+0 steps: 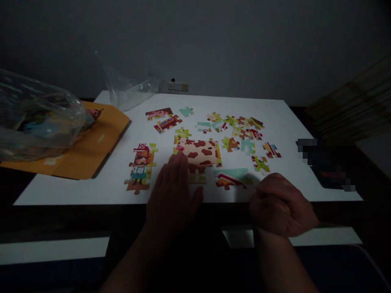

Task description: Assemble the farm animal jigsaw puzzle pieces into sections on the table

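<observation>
Cow puzzle (204,151) lies near the front of the white desk (275,114), its lower left part hidden beneath the left hand (171,187), whose grip is flattened, fingers side by side. The right hand (281,205) is curled by the red-roofed piece (233,177); I can't tell whether its grip holds anything. Clear plastic (55,118), cut off at left, blurs what's inside. Some dark object (324,162) at right is too dim to identify.
</observation>
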The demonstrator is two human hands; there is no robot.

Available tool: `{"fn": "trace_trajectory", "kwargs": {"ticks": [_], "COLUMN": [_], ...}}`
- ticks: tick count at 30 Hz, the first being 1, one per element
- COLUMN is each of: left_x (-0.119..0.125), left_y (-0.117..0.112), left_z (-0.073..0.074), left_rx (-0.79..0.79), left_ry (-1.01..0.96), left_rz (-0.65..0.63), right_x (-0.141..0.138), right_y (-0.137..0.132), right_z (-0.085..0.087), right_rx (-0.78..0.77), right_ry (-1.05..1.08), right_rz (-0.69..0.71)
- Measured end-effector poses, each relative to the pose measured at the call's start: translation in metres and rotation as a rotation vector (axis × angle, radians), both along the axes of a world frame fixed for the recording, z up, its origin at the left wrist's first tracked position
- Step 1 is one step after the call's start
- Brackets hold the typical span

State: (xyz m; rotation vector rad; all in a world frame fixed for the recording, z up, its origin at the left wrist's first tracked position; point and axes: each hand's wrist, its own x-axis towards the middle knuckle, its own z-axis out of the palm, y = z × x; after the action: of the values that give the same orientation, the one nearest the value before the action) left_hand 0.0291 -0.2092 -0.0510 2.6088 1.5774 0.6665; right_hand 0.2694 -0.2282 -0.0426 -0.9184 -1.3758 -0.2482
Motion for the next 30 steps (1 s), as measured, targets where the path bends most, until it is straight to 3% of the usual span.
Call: {"fn": "trace_trajectory", "kwargs": {"ticks": [7,12,17,21,30], "left_x": [-0.001,-0.001,0.0,0.001,0.001], "left_y": [0.004,0.005,0.004,0.006,0.008], "left_z": [-0.004,-0.004,0.002,0.006,0.005], "left_rx": [0.024,0.046,0.032,-0.033,-0.009], "left_ry": [-0.07,-0.097,-0.091,-0.025,0.035], "left_rz": [0.042,0.051,0.039,0.017,-0.021], "right_x": [0.032,0.034,0.031,0.029,0.027], "right_y": [-0.015,-0.016,-0.017,-0.014,-0.011], "right_z": [-0.012,-0.02,-0.024,-0.024,-0.025], "right_rx": [-0.248,-0.28,-0.325,-0.242,-0.232], "right_ry": [-0.224,-0.015,0.16,0.259,0.233], "right_rz": [-0.035,-0.066,-0.188,-0.23,-0.21]}}
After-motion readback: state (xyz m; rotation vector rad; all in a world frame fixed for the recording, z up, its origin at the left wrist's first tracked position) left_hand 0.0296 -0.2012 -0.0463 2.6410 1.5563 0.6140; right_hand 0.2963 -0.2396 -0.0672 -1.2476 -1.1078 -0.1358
